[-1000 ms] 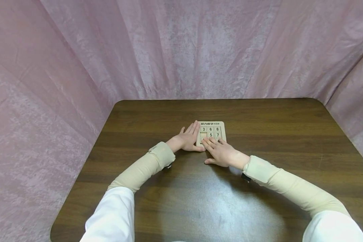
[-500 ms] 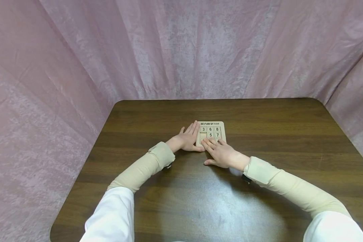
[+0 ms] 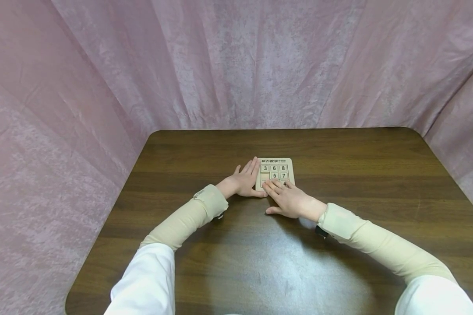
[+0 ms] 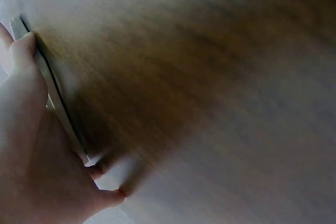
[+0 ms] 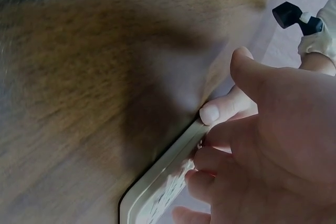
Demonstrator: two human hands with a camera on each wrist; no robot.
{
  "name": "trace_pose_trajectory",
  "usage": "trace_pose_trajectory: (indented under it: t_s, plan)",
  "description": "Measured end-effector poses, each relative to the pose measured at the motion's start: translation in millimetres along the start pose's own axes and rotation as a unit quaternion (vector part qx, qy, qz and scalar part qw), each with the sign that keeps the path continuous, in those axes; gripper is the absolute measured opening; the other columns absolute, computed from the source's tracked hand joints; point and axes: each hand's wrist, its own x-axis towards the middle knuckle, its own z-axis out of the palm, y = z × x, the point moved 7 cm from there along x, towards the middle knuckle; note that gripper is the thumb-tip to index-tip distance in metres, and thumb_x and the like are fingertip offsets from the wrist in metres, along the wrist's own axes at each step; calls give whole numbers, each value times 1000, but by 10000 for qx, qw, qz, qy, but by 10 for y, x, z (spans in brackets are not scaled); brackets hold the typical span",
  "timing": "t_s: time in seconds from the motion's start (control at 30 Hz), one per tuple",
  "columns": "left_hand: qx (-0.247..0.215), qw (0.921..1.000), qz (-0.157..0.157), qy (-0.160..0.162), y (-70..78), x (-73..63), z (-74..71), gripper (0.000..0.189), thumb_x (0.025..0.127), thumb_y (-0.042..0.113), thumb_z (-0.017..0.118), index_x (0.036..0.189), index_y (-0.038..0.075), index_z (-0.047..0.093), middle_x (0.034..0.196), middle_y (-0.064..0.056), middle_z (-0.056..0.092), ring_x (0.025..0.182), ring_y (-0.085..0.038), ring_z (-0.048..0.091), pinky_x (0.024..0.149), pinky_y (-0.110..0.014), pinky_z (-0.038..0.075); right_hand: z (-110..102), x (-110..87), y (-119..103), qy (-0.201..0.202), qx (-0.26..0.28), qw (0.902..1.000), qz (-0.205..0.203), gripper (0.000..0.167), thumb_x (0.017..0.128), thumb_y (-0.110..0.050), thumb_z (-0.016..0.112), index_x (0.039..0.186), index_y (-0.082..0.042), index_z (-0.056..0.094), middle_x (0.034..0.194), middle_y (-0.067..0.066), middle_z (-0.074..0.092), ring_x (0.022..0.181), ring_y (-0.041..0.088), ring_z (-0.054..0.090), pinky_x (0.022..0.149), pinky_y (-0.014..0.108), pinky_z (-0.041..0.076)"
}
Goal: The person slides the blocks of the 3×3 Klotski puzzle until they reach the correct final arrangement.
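A pale wooden sliding number puzzle [image 3: 291, 168] lies flat on the table. Tiles 3, 6 and 8 show in its top row, 5 and 7 in the middle row, whose left slot is vacant. My left hand [image 3: 244, 180] lies along the puzzle's left side with straight fingers, its thumb along the near edge. Over the bottom row, my right hand [image 3: 288, 201] rests its outstretched fingertips on the tiles and hides most of them; its thumb points away to the left. The right wrist view shows the puzzle's rim [image 5: 152, 179] beneath those fingers.
The dark wood-grain table [image 3: 370, 175] has rounded corners and a bright glare near its front. Pink velvet curtains [image 3: 236, 65] hang behind it and to both sides. A wrist strap [image 3: 210, 202] wraps each sleeve.
My right hand has shifted very slightly left and toward me. The left hand stays where it was, and the visible numbers keep their places.
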Motion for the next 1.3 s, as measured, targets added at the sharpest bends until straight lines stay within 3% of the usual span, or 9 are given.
trace_pose_trajectory:
  t_s: [0.37, 1.3]
  plan:
    - [-71, 10000, -2, 29, -1, -22, -11, 116, 85, 77, 42, 151, 6, -22, 160, -13, -24, 151, -25, -9, 120, -54, 11, -23, 1, 27, -76, 244, 9997, 14, 74, 97, -47, 50, 150, 1, 29, 156, 23, 29, 144, 40, 27, 112, 63, 23]
    - [-83, 9999, 44, 76, -4, -24, -22, 115, 86, 77, 40, 151, 5, -22, 160, -14, -24, 151, -26, -8, 120, -55, 11, -52, 128, 135, -228, 187, 9993, 218, 75, 99, -49, 45, 152, 0, 25, 158, 20, 25, 146, 39, 22, 113, 62, 22]
